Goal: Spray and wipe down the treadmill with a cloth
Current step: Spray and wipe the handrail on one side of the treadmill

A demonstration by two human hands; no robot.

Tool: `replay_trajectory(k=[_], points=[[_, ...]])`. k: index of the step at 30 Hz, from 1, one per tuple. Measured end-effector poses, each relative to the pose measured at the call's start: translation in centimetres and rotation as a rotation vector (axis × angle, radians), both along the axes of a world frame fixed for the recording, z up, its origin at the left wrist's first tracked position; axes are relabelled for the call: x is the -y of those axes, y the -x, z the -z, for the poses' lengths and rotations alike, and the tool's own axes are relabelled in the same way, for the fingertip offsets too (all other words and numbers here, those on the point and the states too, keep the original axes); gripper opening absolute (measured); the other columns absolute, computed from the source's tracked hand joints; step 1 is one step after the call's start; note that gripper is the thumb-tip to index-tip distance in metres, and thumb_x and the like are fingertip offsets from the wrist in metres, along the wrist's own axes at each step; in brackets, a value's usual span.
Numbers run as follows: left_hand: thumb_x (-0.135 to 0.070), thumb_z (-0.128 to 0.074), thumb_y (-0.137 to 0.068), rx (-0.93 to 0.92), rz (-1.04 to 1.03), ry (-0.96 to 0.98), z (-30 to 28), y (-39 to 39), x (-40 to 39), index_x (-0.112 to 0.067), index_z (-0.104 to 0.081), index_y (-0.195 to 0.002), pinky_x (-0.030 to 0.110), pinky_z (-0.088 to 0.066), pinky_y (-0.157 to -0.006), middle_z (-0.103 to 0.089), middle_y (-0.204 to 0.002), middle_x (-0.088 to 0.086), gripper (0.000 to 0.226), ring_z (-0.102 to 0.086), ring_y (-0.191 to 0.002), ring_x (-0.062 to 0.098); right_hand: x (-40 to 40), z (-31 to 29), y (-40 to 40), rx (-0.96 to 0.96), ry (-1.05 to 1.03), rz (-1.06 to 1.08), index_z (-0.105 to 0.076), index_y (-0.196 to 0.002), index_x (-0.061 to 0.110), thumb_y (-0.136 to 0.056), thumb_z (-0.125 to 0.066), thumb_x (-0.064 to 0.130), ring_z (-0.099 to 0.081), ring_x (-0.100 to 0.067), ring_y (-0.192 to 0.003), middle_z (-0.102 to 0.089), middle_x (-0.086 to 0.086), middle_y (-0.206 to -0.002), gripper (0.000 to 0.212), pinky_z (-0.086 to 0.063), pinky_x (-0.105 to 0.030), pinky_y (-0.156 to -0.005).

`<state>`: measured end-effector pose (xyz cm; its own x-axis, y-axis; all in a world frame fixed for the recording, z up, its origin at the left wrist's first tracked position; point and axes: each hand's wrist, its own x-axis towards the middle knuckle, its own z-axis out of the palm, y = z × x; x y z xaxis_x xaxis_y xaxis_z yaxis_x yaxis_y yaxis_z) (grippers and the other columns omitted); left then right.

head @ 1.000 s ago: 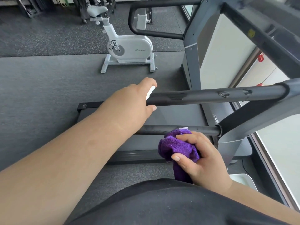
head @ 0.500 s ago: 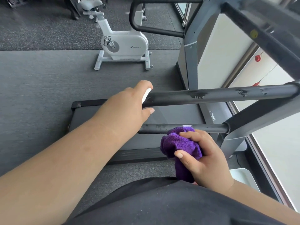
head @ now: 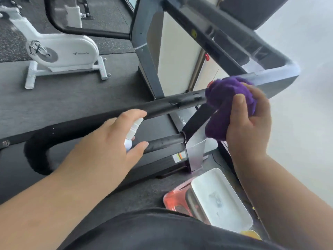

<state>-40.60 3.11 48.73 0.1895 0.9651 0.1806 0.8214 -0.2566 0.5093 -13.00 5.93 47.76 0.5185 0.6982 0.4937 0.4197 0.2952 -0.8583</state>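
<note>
The right hand (head: 246,120) grips the bunched purple cloth (head: 228,103) and presses it against the upper rail (head: 173,103) of the treadmill (head: 144,42), at the rail's far end where it meets the grey frame. That rail's long axis runs from about 8 o'clock, low on the left, up to about 2 o'clock, so the unwiped length lies down toward 8 o'clock from the cloth, and the right hand is the nearer one to work along it. The left hand (head: 111,141) is curled round a small white spray bottle (head: 132,131), its nozzle pointing to about 1 o'clock at the same rail, forefinger on top; this hand sits between the upper rail and the shorter lower bar (head: 165,141). A white tray (head: 221,197) lies on the floor at 5 o'clock. Half a second ago the cloth was down at the lower bar, close to the body; it has since risen to the upper rail, toward 1 o'clock, while the left hand has kept its hold on the bottle at much the same spot. The view has also swung right and tilted.
</note>
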Motion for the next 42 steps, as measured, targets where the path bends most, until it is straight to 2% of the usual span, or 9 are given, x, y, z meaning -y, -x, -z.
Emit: replay_trajectory(k=[3, 6, 9, 13, 18, 23, 30, 34, 42], points=[[-0.053, -0.062, -0.083, 0.032, 0.014, 0.023, 0.3, -1.5, 0.0, -0.058, -0.032, -0.13, 0.016, -0.039, -0.06, -0.056, -0.092, -0.022, 0.057, -0.057, -0.078, -0.004, -4.4, -1.5, -2.4, 0.237, 0.056, -0.012, -0.061, -0.122, 0.033, -0.094, -0.051, 0.041, -0.055, -0.01, -0.119, -0.062, 0.011, -0.124, 0.03, -0.042, -0.033, -0.104], [-0.054, -0.061, -0.082, 0.06, -0.006, 0.027, 0.7, -1.9, 0.4, -0.057, -0.032, -0.132, 0.029, -0.048, -0.062, -0.058, -0.095, -0.019, 0.057, -0.06, -0.077, 0.005, -7.5, -1.1, -1.8, 0.728, 0.209, -0.248, -0.061, -0.131, 0.019, -0.097, -0.037, 0.049, -0.052, -0.026, -0.124, -0.06, -0.005, -0.132, 0.05, -0.036, -0.039, -0.108], [-0.057, -0.055, -0.083, 0.082, -0.059, 0.019, 1.5, -1.4, 1.3, -0.055, -0.034, -0.133, 0.014, -0.04, -0.061, -0.058, -0.098, -0.022, 0.055, -0.055, -0.073, -0.006, -7.8, -0.4, 0.2, 0.96, 0.19, -0.267, -0.065, -0.128, 0.023, -0.101, -0.026, 0.058, -0.058, -0.032, -0.115, -0.064, -0.004, -0.127, 0.059, -0.038, -0.046, -0.103], [-0.058, -0.051, -0.081, 0.154, -0.104, -0.012, 2.2, -0.9, 2.6, -0.051, -0.038, -0.134, 0.008, -0.035, -0.067, -0.059, -0.1, -0.021, 0.055, -0.053, -0.078, 0.001, -6.2, 0.0, 4.8, 0.993, 0.075, -0.31, -0.065, -0.127, 0.026, -0.103, -0.026, 0.051, -0.058, -0.029, -0.113, -0.063, -0.002, -0.127, 0.053, -0.037, -0.044, -0.104], [-0.057, -0.057, -0.084, 0.181, -0.096, -0.049, 2.1, -0.6, 3.1, -0.047, -0.038, -0.135, 0.024, -0.045, -0.07, -0.06, -0.104, -0.021, 0.056, -0.057, -0.089, 0.006, -4.8, 1.4, 11.0, 1.042, -0.014, -0.325, -0.068, -0.124, 0.023, -0.095, -0.052, 0.046, -0.058, -0.032, -0.112, -0.064, -0.005, -0.124, 0.04, -0.038, -0.05, -0.104], [-0.057, -0.059, -0.088, 0.203, -0.071, -0.036, 1.9, -0.1, 3.5, -0.056, -0.039, -0.133, 0.011, -0.038, -0.071, -0.059, -0.102, -0.023, 0.049, -0.052, -0.094, -0.013, -6.0, 1.3, 6.7, 1.099, -0.008, -0.297, -0.065, -0.125, 0.022, -0.094, -0.052, 0.053, -0.059, -0.031, -0.107, -0.064, -0.005, -0.119, 0.045, -0.041, -0.043, -0.096], [-0.052, -0.058, -0.081, 0.225, -0.007, -0.023, 1.8, 0.4, 4.2, -0.057, -0.037, -0.132, 0.0, -0.039, -0.072, -0.056, -0.101, -0.029, 0.055, -0.052, -0.091, -0.018, -7.5, 1.0, -1.9, 0.968, 0.166, -0.078, -0.064, -0.12, 0.017, -0.096, -0.051, 0.041, -0.054, -0.032, -0.113, -0.063, -0.009, -0.122, 0.036, -0.039, -0.044, -0.103], [-0.057, -0.052, -0.081, 0.232, -0.033, -0.02, 2.1, 1.6, 4.5, -0.048, -0.042, -0.134, 0.005, -0.037, -0.07, -0.058, -0.1, -0.025, 0.054, -0.051, -0.092, -0.019, -7.0, 1.1, 2.9, 0.979, 0.119, -0.073, -0.069, -0.112, 0.018, -0.096, -0.051, 0.044, -0.06, -0.035, -0.104, -0.067, -0.008, -0.112, 0.036, -0.041, -0.044, -0.098], [-0.054, -0.06, -0.079, 0.263, -0.046, -0.013, 2.6, 2.4, 4.8, -0.062, -0.034, -0.132, 0.013, -0.038, -0.066, -0.057, -0.102, -0.029, 0.06, -0.047, -0.095, -0.023, -5.4, 1.0, 10.5, 1.067, 0.008, -0.244, -0.071, -0.112, 0.022, -0.091, -0.054, 0.055, -0.061, -0.03, -0.094, -0.066, -0.004, -0.104, 0.043, -0.044, -0.041, -0.088]])
